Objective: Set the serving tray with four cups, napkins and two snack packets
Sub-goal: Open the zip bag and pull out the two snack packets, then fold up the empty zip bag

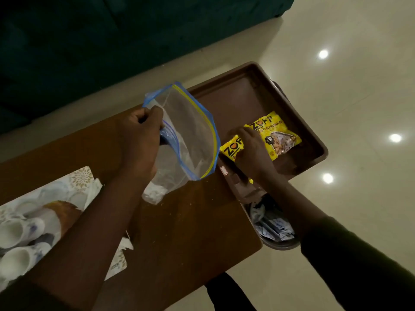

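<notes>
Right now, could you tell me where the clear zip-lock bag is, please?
Head view, centre: the left hand holds the zip-lock bag over the wooden table, just left of the brown serving tray with the yellow snack packets.

We identify two arms in the head view.

1. The left hand (139,135) is bare. The left forearm (96,221) is uncovered along nearly all of its visible length. At the lower left corner we note a dark left sleeve (24,298); shadow hides its fabric and its edge.

2. The right hand (249,151) is bare, as are the wrist and lower forearm. Above these we record a plain black right sleeve (359,270), loose in cut, with its cuff edge partway up the forearm.

3. At bottom centre we note a dark trouser leg (226,292). Its detail is lost in shadow.
</notes>
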Demonstrator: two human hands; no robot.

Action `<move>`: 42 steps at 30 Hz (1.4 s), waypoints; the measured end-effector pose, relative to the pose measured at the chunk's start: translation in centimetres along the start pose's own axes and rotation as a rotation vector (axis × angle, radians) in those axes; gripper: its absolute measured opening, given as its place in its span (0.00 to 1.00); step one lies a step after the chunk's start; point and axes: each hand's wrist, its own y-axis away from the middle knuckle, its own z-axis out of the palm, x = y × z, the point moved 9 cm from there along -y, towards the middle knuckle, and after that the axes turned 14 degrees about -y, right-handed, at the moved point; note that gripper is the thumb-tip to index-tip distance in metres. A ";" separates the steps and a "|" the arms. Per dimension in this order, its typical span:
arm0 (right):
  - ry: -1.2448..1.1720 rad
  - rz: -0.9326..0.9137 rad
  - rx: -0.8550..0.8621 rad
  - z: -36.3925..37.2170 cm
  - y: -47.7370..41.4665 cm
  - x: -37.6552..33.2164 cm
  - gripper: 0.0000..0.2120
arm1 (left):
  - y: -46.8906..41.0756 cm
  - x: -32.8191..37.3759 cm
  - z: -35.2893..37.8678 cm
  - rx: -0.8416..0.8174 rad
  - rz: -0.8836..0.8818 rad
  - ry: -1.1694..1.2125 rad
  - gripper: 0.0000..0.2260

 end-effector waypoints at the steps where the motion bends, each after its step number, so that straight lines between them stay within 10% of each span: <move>1: -0.035 -0.049 -0.036 1.2 1.2 -1.2 0.21 | -0.2 0.2 -0.4 0.005 -0.015 0.038 0.17; 6: -0.441 0.033 -0.373 7.6 4.8 -5.4 0.42 | 0.1 0.0 0.3 -0.169 -0.133 0.243 0.16; 12: -0.594 0.263 0.022 8.2 3.6 -6.5 0.10 | 2.9 -0.3 0.9 -0.497 -0.157 0.423 0.07; 18: -1.051 0.427 -0.056 6.8 3.4 -5.3 0.11 | 1.2 -1.2 -8.0 -0.239 0.222 -0.001 0.13; 26: -1.050 0.622 -0.398 7.1 3.7 -6.8 0.07 | 4.5 -9.6 -5.6 -0.720 -0.351 0.338 0.16; 36: -1.009 0.334 -0.139 8.1 4.2 -6.9 0.22 | 3.0 -10.5 -9.3 -0.209 -0.257 0.124 0.22; 42: -0.878 0.210 -0.310 9.1 4.7 -8.5 0.06 | 2.9 -8.9 -9.5 -0.280 -0.066 0.092 0.30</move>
